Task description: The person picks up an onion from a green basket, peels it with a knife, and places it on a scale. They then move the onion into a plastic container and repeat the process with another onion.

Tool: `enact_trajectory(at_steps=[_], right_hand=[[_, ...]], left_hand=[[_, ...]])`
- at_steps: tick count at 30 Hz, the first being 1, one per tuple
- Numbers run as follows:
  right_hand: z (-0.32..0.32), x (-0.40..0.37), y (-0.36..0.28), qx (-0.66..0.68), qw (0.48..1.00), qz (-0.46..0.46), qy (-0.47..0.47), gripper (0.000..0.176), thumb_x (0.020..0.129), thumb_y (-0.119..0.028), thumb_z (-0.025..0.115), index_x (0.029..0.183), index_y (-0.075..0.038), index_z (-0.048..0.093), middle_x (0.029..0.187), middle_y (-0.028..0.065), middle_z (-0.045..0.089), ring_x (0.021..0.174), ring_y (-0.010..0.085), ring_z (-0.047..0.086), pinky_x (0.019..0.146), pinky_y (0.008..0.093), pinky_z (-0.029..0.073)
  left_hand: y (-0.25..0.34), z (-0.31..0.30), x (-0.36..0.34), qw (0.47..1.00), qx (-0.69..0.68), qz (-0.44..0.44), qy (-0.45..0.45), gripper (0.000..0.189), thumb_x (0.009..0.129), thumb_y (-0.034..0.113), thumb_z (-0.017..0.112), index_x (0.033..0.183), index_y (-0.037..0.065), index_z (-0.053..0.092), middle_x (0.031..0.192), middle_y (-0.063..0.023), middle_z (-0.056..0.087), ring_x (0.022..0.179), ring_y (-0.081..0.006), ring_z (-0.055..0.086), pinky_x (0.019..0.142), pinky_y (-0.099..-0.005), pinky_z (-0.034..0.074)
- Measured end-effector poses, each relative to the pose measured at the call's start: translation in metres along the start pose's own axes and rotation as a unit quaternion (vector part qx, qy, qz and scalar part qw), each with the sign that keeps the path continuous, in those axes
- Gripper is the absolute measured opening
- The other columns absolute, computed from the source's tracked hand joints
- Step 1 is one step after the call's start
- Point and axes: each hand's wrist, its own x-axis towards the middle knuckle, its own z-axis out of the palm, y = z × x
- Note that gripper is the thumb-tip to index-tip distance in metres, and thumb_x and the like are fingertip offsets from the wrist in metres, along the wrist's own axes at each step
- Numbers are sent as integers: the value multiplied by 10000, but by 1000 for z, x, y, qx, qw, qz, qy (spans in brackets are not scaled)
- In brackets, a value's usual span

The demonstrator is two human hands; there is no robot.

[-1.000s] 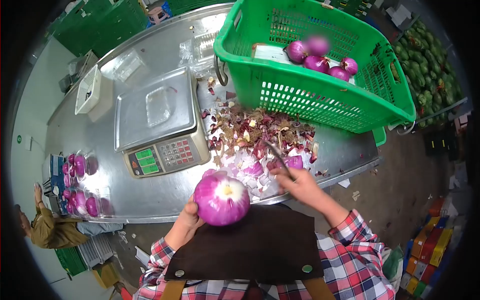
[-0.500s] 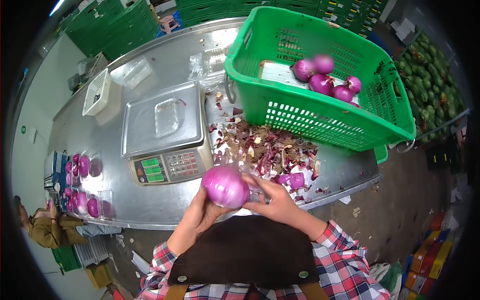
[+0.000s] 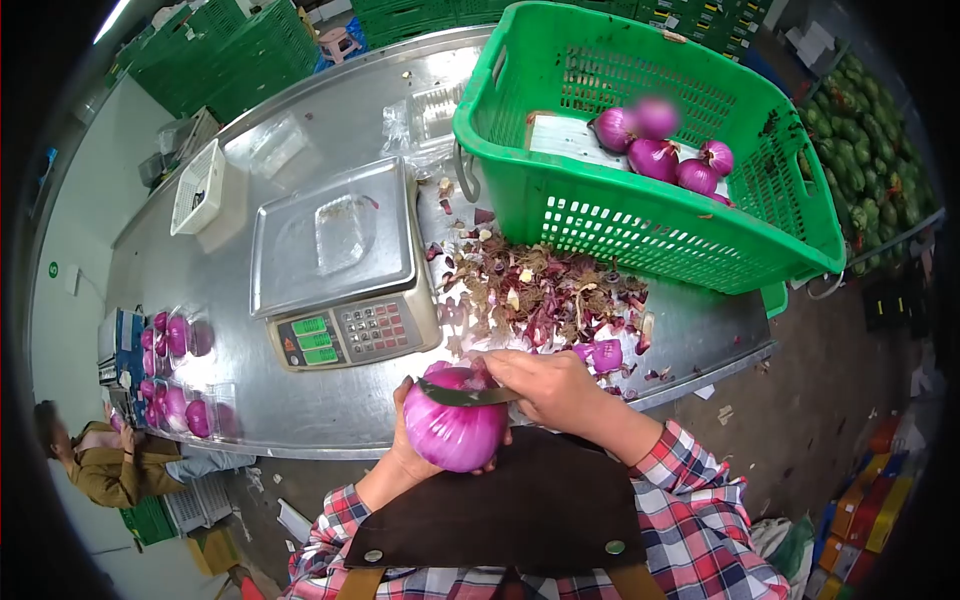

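Observation:
A large purple onion (image 3: pixel 456 432) rests in my left hand (image 3: pixel 408 448), whose fingers wrap round its side and underneath. My right hand (image 3: pixel 548 385) grips a knife (image 3: pixel 462 394) by its handle, which the fingers mostly hide. The dark curved blade lies across the top of the onion. My right thumb and fingertips are near the onion's upper end, where some loose skin shows. Just beyond my hands, a heap of onion skins and roots (image 3: pixel 540 290) covers part of the metal table (image 3: pixel 330 410). Purple peel pieces (image 3: pixel 605 355) lie right of my right hand.
A green crate (image 3: pixel 640 215) holding several onions (image 3: pixel 655 158) stands at the back right. Left of the peelings is a digital scale (image 3: pixel 345 335) with a clear tray (image 3: pixel 342 235) on it. Packed onions (image 3: pixel 175 405) sit at the left, near another person (image 3: pixel 125 465).
The onion has turned in my left hand and come slightly closer to my body. My right hand has brought the knife blade over the onion's top.

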Motion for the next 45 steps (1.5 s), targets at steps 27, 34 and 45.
enact_trajectory(at_steps=[27,34,45], right_hand=[[33,155,21,465,823,327,-28,448,854,-337,595,1115,1,460,534,-7,483,370,69,429,338,228,324],[98,288,66,442,832,325,-81,457,861,-306,571,1169,20,484,623,21,509,369,64,410,316,225,344],[120,307,86,118,980,145,68,308,786,-217,572,983,17,606,971,214,612,892,344,601,797,378,460]], left_hand=[[121,78,-15,304,817,381,309,897,567,256,803,1303,58,331,1226,-194,342,1149,-358,407,969,-396,377],[232,42,-8,231,739,478,415,875,535,224,815,1248,31,348,1156,-164,403,1074,-318,468,906,-385,423],[235,50,-38,-12,787,429,443,636,671,158,723,1217,-1,438,1223,-208,422,1164,-376,382,993,-415,321]])
